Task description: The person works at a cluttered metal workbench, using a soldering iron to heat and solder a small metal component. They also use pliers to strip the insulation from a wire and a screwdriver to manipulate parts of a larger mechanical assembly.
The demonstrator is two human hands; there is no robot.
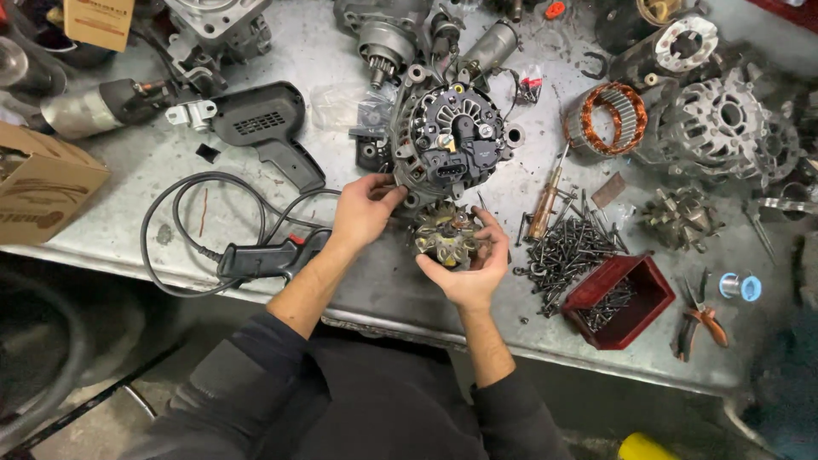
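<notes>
The right hand (469, 273) cradles a rotor (445, 236) just above the tabletop (128, 213), fingers curled around it, directly below the alternator (452, 140). The left hand (366, 209) pinches the alternator's lower edge with narrow fingers. This looks like the fitting stage; the next move seems to need the housing held steady and the rotor lined up squarely with it.
</notes>
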